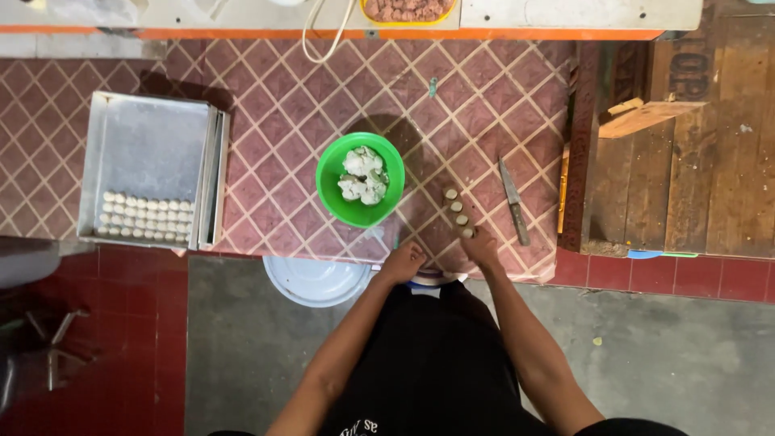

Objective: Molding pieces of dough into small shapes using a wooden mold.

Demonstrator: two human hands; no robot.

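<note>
While your left hand [404, 262] sits curled at the table edge, grip unclear, your right hand [482, 246] touches the nearest of 4 small dough pieces [456, 211], fingers closed-ish. Green bowl [359, 179] has plenty of dough left. Farther left, the metal tray [149, 137] shows roughly 3 rows filled, mostly bare.
</note>
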